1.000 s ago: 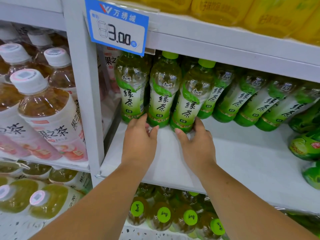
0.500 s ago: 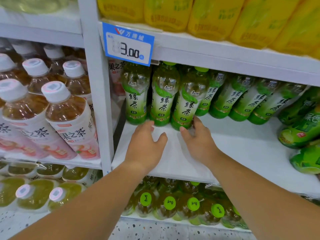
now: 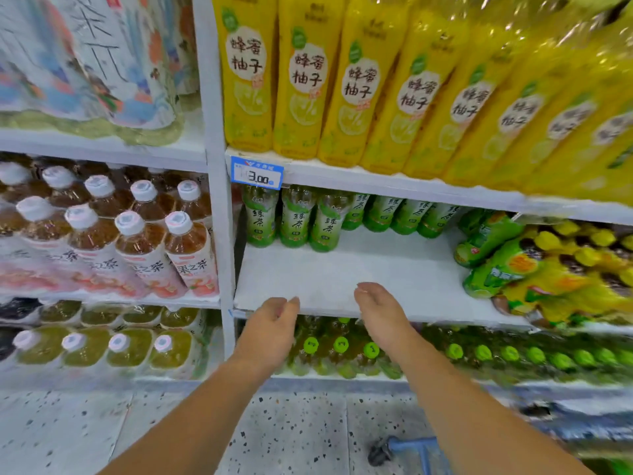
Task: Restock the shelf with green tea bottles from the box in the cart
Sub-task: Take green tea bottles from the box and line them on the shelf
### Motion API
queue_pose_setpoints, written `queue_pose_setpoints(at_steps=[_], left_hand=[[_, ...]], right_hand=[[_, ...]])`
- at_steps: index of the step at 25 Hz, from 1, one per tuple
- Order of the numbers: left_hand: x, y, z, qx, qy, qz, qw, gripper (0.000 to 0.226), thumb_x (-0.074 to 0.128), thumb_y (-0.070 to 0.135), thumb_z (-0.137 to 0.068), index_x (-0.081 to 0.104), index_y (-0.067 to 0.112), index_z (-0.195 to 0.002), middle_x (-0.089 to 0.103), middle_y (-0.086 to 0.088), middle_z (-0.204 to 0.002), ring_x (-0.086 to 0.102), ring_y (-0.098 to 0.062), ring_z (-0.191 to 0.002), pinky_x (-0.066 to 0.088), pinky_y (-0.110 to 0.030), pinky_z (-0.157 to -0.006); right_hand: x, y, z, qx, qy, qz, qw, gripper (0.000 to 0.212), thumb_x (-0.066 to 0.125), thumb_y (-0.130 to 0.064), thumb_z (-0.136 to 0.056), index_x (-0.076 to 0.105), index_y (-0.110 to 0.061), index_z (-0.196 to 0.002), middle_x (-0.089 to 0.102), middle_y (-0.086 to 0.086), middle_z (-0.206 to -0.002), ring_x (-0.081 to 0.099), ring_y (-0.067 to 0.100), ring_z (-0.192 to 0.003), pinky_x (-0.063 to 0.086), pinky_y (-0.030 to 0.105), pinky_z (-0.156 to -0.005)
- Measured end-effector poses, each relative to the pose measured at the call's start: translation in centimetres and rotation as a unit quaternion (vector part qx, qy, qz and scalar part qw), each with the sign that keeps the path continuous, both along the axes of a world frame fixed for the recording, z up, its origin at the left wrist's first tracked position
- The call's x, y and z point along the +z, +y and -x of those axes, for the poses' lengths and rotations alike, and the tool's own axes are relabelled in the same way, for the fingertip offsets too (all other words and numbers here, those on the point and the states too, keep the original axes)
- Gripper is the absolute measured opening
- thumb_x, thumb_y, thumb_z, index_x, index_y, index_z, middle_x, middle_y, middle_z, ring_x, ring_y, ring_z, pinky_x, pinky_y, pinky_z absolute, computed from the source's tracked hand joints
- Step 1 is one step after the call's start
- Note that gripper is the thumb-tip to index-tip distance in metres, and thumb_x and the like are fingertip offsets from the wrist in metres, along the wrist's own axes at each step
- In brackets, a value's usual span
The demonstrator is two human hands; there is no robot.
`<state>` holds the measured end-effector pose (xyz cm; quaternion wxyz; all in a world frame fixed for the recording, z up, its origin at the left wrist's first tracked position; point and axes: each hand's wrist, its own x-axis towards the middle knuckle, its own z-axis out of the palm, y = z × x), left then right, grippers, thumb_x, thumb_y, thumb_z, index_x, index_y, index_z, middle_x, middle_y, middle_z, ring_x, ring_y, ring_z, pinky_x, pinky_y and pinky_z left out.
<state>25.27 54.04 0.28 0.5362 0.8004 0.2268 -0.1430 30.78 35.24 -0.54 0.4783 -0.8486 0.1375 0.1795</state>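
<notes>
Both hands have drawn back from the green tea bottles [image 3: 294,221], whose bases they were touching a second ago, and now hover at the front lip of the white shelf [image 3: 394,269]. The view has also pulled away, so a row of tall yellow bottles [image 3: 305,73] on the shelf above now fills the top, and a blue cart frame [image 3: 423,450] with a dark wheel has appeared low down over the speckled floor [image 3: 291,423]. The left hand [image 3: 270,327] shows its back, its fingers [image 3: 291,301] loosely curled at the shelf edge and holding nothing. The right hand [image 3: 380,311] sits just beside it, slightly further in, its fingers [image 3: 363,289] relaxed and bent, also empty. The green tea bottles stand upright at the back left of the shelf under a blue price tag [image 3: 257,173], three in front and more trailing off to the right behind them. A bare stretch of shelf lies between them and both sets of fingertips, so they are well apart.
</notes>
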Motion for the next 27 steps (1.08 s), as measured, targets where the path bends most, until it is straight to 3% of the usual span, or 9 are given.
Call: queue_pose_setpoints(at_steps=[3, 5, 11, 15, 18, 23, 27], left_hand=[[2.7, -0.2, 3.4, -0.045, 0.015, 0.003, 0.999, 0.049, 0.041, 0.051, -0.102, 0.051, 0.024, -0.142, 0.055, 0.003, -0.142, 0.051, -0.02, -0.126, 0.038, -0.033, -0.099], [4.0, -0.8, 5.8, -0.082, 0.026, -0.001, 0.996, 0.054, 0.043, 0.051, -0.101, 0.049, 0.02, -0.145, 0.055, -0.001, -0.143, 0.052, -0.022, -0.126, 0.04, -0.035, -0.102], [9.5, -6.4, 11.6, -0.122, 0.009, 0.036, 0.992, 0.054, 0.046, 0.046, -0.103, 0.046, 0.017, -0.148, 0.051, -0.002, -0.147, 0.048, -0.02, -0.133, 0.036, -0.031, -0.103], [11.1, -12.4, 15.7, -0.14, 0.011, 0.05, 0.989, 0.056, 0.047, 0.048, -0.102, 0.042, 0.02, -0.15, 0.047, 0.002, -0.15, 0.046, -0.019, -0.135, 0.035, -0.031, -0.102], [11.3, -18.4, 18.6, -0.134, 0.033, 0.055, 0.989, 0.055, 0.047, 0.047, -0.102, 0.042, 0.02, -0.15, 0.045, 0.003, -0.151, 0.044, -0.019, -0.137, 0.034, -0.032, -0.105], [12.4, -29.7, 22.4, -0.139, 0.023, 0.07, 0.987, 0.048, 0.049, 0.041, -0.103, 0.048, 0.02, -0.145, 0.051, 0.003, -0.145, 0.05, -0.013, -0.124, 0.035, -0.027, -0.097], [11.9, -37.2, 23.2, -0.171, 0.027, 0.103, 0.98, 0.042, 0.05, 0.034, -0.104, 0.05, 0.019, -0.143, 0.056, 0.005, -0.139, 0.052, -0.006, -0.115, 0.037, -0.024, -0.093]], right_hand=[[4.1, -1.5, 5.1, -0.005, 0.035, 0.01, 0.999, 0.041, 0.044, -0.035, -0.104, 0.046, -0.022, -0.143, 0.056, 0.001, -0.122, 0.055, 0.014, -0.096, 0.041, 0.027, -0.084], [6.0, -2.6, 8.7, -0.011, 0.035, 0.013, 0.999, 0.044, 0.045, -0.035, -0.103, 0.045, -0.019, -0.145, 0.055, 0.0, -0.117, 0.053, 0.014, -0.099, 0.039, 0.027, -0.087], [9.7, -7.4, 18.3, -0.047, 0.064, -0.035, 0.996, 0.05, 0.044, -0.039, -0.104, 0.039, -0.019, -0.15, 0.045, 0.001, -0.147, 0.047, 0.018, -0.129, 0.035, 0.027, -0.096], [10.5, -13.2, 23.1, -0.066, 0.068, -0.042, 0.995, 0.048, 0.041, -0.042, -0.105, 0.04, -0.024, -0.149, 0.044, -0.003, -0.149, 0.05, 0.007, -0.109, 0.037, 0.022, -0.09], [10.7, -18.8, 26.3, -0.102, 0.067, -0.069, 0.99, 0.046, 0.044, -0.039, -0.104, 0.042, -0.022, -0.147, 0.045, -0.003, -0.149, 0.044, 0.004, -0.118, 0.034, 0.023, -0.096], [10.5, -28.3, 30.4, -0.116, 0.06, -0.056, 0.99, 0.047, 0.044, -0.036, -0.105, 0.043, -0.016, -0.147, 0.047, -0.002, -0.146, 0.045, 0.012, -0.129, 0.03, 0.02, -0.095], [9.1, -34.9, 32.3, -0.147, 0.075, -0.052, 0.985, 0.044, 0.046, -0.032, -0.104, 0.046, -0.014, -0.145, 0.053, 0.001, -0.142, 0.049, 0.009, -0.118, 0.034, 0.021, -0.095]])
